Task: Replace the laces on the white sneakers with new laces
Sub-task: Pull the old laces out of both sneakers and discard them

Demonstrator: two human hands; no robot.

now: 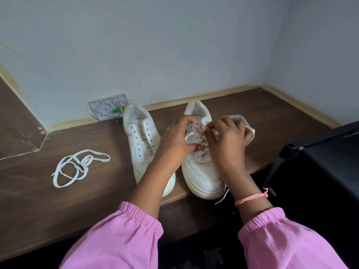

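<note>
1. Nearest me are the pink sleeves (124, 237) and a pink thread bracelet (250, 199) on the right wrist; a loose lace end (223, 197) dangles off the front edge of the wooden shelf (58, 200), just by the toe of the right-hand sneaker.
2. That right-hand sneaker (204, 171) sits toe toward the person, with its lace (192, 135) crossing the eyelets; whether it is the old lace coming out or a new one going in I cannot tell.
3. The left hand (176, 138) has its fingers curled over the lacing, thumb tucked low on the tongue, steadying the shoe; whether it actually pinches the lace is hidden.
4. The right hand (225, 140) has thumb and forefinger closed together on a strand near the upper eyelets; the other fingers are bent.
5. To do this well, I would judge: keep the shoe pinned with the left hand; work one eyelet at a time; keep the flat lace untwisted; pull evenly so both ends match.
6. Beside it, the left-hand sneaker (143, 144) stands bare of lace, its eyelets empty.
7. Well to the left, a loose white lace (77, 167) lies in a tangle on the wood.
8. Behind the right hand is a clear plastic tub (242, 121), partly hidden; against the wall leans a grey moulded panel (108, 107).
</note>
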